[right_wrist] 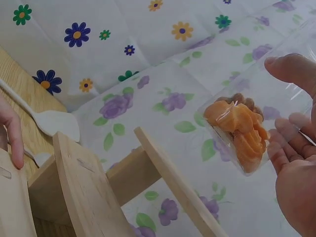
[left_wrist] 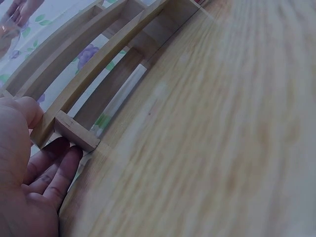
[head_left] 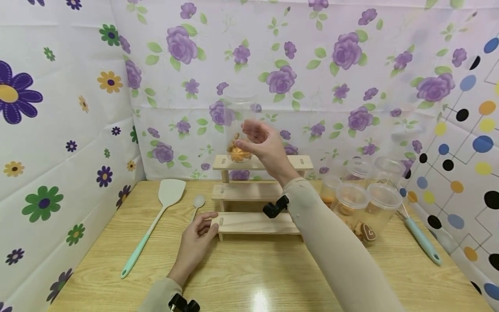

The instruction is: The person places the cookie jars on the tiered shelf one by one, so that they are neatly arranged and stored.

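A clear plastic jar (head_left: 233,119) with orange-brown cookies (head_left: 238,154) in its bottom is in my right hand (head_left: 264,145), thumb on one side and fingers on the other. In the right wrist view the cookies (right_wrist: 239,131) show beyond the fingertips, with the jar's base out past the edge of the top shelf (right_wrist: 173,182). My left hand (head_left: 196,236) grips the left end of the lowest step of a three-tier wooden stand (head_left: 253,222). From the left wrist view, the thumb lies on the step and the fingers (left_wrist: 59,173) curl beneath its end.
Several clear lidded jars (head_left: 383,197) with cookies cluster right of the stand, beside a whisk (head_left: 422,240) with a blue-green handle. On the left lie a pale spatula (head_left: 171,190) and a small spoon (head_left: 199,201). Flowered cloth (head_left: 280,52) walls the table's back.
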A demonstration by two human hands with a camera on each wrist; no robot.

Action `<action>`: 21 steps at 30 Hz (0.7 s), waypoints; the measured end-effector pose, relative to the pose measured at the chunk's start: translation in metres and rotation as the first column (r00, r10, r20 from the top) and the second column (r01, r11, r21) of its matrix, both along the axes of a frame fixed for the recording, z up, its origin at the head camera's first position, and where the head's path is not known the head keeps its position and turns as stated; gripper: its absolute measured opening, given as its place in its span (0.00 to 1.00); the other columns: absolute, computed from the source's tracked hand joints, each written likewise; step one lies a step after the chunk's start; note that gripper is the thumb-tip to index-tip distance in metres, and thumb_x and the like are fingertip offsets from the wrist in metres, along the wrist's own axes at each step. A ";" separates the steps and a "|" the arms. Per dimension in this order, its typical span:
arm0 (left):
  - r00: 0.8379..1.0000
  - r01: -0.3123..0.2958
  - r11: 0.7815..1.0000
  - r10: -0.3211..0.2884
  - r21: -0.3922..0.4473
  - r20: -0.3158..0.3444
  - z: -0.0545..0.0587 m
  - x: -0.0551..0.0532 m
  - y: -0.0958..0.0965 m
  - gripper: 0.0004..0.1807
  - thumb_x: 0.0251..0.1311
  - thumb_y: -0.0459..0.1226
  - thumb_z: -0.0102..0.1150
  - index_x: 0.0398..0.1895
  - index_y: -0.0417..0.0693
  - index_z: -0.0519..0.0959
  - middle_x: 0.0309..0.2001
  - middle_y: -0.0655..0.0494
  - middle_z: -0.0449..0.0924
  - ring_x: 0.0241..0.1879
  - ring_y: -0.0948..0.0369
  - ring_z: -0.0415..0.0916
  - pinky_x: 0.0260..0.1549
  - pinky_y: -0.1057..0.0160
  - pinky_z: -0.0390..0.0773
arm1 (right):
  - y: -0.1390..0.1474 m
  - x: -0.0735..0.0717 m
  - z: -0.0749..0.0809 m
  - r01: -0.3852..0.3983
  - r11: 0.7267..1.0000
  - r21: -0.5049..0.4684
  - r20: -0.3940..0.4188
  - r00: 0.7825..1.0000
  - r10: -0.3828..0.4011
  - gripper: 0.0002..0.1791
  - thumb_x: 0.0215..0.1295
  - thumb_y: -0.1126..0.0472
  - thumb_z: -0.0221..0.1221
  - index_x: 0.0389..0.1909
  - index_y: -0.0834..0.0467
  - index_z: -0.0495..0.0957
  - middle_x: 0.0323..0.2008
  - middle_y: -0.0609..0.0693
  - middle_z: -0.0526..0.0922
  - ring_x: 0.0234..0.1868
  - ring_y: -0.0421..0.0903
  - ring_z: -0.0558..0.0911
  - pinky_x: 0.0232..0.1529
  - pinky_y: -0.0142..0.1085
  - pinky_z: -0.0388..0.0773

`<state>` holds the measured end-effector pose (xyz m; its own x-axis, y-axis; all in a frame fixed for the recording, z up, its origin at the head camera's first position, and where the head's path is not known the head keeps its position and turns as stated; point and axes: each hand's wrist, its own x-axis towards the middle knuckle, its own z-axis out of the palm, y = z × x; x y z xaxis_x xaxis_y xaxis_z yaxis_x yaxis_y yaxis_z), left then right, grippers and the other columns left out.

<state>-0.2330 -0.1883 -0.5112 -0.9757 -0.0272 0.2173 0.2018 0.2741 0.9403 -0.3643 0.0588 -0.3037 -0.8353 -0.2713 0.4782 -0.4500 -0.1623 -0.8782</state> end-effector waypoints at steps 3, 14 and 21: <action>1.000 -0.002 1.000 0.002 -0.002 0.001 0.000 -0.001 0.000 0.18 0.81 0.43 0.67 0.69 0.57 0.84 0.56 0.52 0.90 0.57 0.58 0.84 0.56 0.69 0.82 | -0.007 -0.006 -0.004 0.010 1.000 0.017 -0.003 1.000 -0.009 0.34 0.70 0.67 0.76 0.74 0.61 0.77 0.71 0.55 0.81 0.76 0.59 0.76 0.81 0.50 0.69; 1.000 -0.011 1.000 0.011 0.004 0.001 0.000 -0.001 0.000 0.18 0.80 0.40 0.68 0.69 0.56 0.84 0.56 0.52 0.90 0.56 0.59 0.84 0.55 0.69 0.83 | -0.025 -0.020 -0.020 0.044 0.997 0.064 0.061 0.997 -0.048 0.38 0.67 0.64 0.80 0.76 0.61 0.76 0.71 0.55 0.81 0.76 0.60 0.76 0.77 0.44 0.74; 1.000 -0.019 1.000 0.019 0.003 0.000 0.000 -0.002 0.000 0.18 0.80 0.40 0.68 0.68 0.56 0.84 0.53 0.52 0.91 0.55 0.58 0.85 0.54 0.68 0.83 | -0.027 -0.022 -0.032 0.018 0.992 0.128 0.099 0.995 -0.031 0.42 0.72 0.59 0.77 0.82 0.58 0.70 0.78 0.54 0.76 0.82 0.58 0.70 0.80 0.43 0.70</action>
<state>-0.2347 -0.1884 -0.5112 -0.9750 -0.0460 0.2174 0.1969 0.2748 0.9411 -0.3861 0.0323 -0.3358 -0.8847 -0.3030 0.3542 -0.3605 -0.0370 -0.9320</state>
